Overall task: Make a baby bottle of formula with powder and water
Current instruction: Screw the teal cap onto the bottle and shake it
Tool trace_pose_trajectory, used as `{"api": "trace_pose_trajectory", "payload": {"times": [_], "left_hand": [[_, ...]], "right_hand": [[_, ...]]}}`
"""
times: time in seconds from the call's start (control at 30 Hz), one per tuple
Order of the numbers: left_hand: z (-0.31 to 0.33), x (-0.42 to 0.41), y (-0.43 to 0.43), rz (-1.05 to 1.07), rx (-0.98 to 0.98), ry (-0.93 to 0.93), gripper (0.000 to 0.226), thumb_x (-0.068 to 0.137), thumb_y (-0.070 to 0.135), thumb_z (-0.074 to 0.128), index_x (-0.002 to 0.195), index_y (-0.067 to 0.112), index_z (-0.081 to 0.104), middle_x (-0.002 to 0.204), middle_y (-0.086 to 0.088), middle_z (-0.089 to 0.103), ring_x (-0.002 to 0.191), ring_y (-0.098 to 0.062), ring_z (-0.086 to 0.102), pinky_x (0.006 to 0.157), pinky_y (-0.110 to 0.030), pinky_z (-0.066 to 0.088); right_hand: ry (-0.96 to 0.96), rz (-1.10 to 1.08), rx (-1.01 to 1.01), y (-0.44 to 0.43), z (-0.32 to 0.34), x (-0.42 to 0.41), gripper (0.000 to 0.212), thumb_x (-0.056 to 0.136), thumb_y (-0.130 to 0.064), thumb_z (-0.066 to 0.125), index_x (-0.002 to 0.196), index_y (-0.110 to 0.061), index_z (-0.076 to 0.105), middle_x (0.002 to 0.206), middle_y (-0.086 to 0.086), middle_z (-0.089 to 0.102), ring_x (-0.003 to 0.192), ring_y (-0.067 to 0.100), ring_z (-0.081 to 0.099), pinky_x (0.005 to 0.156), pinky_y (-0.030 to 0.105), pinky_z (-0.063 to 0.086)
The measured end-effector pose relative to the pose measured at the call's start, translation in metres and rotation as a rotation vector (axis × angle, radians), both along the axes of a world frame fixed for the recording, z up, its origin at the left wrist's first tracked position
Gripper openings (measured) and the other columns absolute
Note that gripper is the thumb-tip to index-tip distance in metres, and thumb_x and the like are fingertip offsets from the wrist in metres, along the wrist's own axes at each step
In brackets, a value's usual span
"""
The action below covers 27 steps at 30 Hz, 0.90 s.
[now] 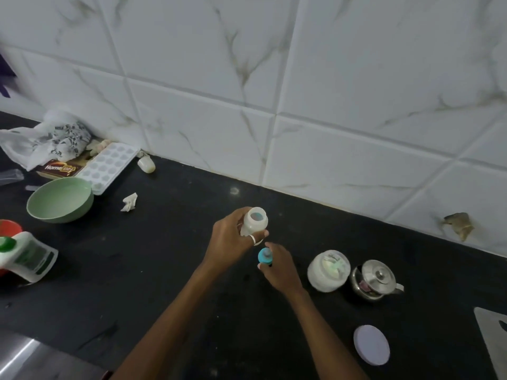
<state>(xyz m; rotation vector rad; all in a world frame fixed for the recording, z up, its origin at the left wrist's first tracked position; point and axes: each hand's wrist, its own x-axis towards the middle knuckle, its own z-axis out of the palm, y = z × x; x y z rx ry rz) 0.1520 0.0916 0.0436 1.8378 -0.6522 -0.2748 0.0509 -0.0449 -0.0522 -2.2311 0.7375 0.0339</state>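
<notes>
Where the black counter (178,256) meets the tiled wall (301,78), the far edge is seen running down toward the right. Open counter is noted between the green bowl (60,200) at the left and the hands at centre. More is noted near the forearms. The baby bottle (256,222) is held upright at centre, gripped round its body by the left hand (230,239). Its mouth is uncovered; what it holds cannot be told. A blue teat cap (265,256) is pinched in the right hand (279,270), just beside the bottle on its near side. To the right, an uncovered jar (327,271) of white powder is stood just beside a lidded steel pot (374,278). A round pale lid (371,344) is laid nearer.
</notes>
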Motion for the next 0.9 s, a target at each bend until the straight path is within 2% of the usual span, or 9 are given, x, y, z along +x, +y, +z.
{"api": "trace_pose_trajectory", "payload": {"times": [0.2, 0.37, 0.57, 0.67, 0.77, 0.83, 0.9], "left_hand": [[-0.014, 0.007, 0.004, -0.011, 0.035, 0.015, 0.059, 0.073, 0.036, 0.087, 0.125, 0.025, 0.064, 0.114, 0.014, 0.07, 0.106, -0.002, 0.066, 0.091, -0.025, 0.057], [-0.007, 0.007, -0.004, -0.014, 0.033, 0.038, 0.057, 0.071, 0.037, 0.088, 0.123, 0.027, 0.064, 0.11, 0.016, 0.071, 0.103, 0.002, 0.066, 0.089, -0.021, 0.056], [0.016, -0.005, -0.025, -0.001, 0.027, 0.045, 0.058, 0.069, 0.039, 0.089, 0.12, 0.028, 0.065, 0.106, 0.018, 0.071, 0.098, 0.003, 0.067, 0.085, -0.018, 0.055], [0.03, -0.016, -0.039, -0.024, 0.048, 0.014, 0.058, 0.068, 0.042, 0.088, 0.119, 0.028, 0.065, 0.104, 0.017, 0.071, 0.096, 0.001, 0.067, 0.085, -0.022, 0.057], [0.048, -0.029, -0.057, -0.052, 0.058, -0.037, 0.066, 0.066, 0.047, 0.088, 0.122, 0.022, 0.065, 0.107, 0.013, 0.071, 0.095, -0.002, 0.067, 0.087, -0.026, 0.057], [0.065, -0.04, -0.068, -0.071, 0.054, -0.064, 0.07, 0.066, 0.047, 0.088, 0.126, 0.019, 0.064, 0.107, 0.011, 0.07, 0.095, -0.004, 0.066, 0.086, -0.022, 0.055], [0.082, -0.049, -0.078, -0.106, 0.04, -0.095, 0.065, 0.067, 0.049, 0.087, 0.121, 0.022, 0.066, 0.101, 0.015, 0.07, 0.091, -0.002, 0.066, 0.081, -0.019, 0.054]], "right_hand": [[0.04, -0.016, -0.075, 0.0, -0.01, 0.004, 0.051, 0.093, -0.009, 0.066, 0.141, -0.015, 0.053, 0.144, 0.002, 0.055, 0.136, 0.017, 0.048, 0.106, 0.02, 0.033], [0.024, -0.048, -0.078, -0.011, 0.018, 0.0, 0.051, 0.092, -0.017, 0.067, 0.141, -0.016, 0.053, 0.143, 0.002, 0.055, 0.133, 0.019, 0.05, 0.108, 0.028, 0.038], [-0.143, -0.137, -0.14, -0.051, 0.115, -0.019, 0.051, 0.086, -0.021, 0.077, 0.133, -0.017, 0.059, 0.129, 0.002, 0.065, 0.117, 0.018, 0.062, 0.098, 0.029, 0.05], [-0.199, -0.14, -0.149, -0.069, 0.177, -0.035, 0.051, 0.089, -0.024, 0.076, 0.136, -0.021, 0.056, 0.131, 0.0, 0.064, 0.115, 0.015, 0.063, 0.096, 0.029, 0.052], [-0.217, -0.079, -0.166, -0.082, 0.235, -0.048, 0.05, 0.09, -0.025, 0.076, 0.135, -0.023, 0.057, 0.13, -0.004, 0.062, 0.111, 0.013, 0.063, 0.089, 0.022, 0.05], [-0.212, 0.009, -0.18, -0.088, 0.267, -0.056, 0.046, 0.089, -0.024, 0.077, 0.132, -0.027, 0.06, 0.126, -0.01, 0.062, 0.107, 0.007, 0.062, 0.081, 0.014, 0.047], [-0.186, 0.11, -0.229, -0.092, 0.29, -0.062, 0.045, 0.088, -0.02, 0.078, 0.13, -0.027, 0.062, 0.126, -0.012, 0.063, 0.109, 0.006, 0.061, 0.083, 0.013, 0.047]]}}
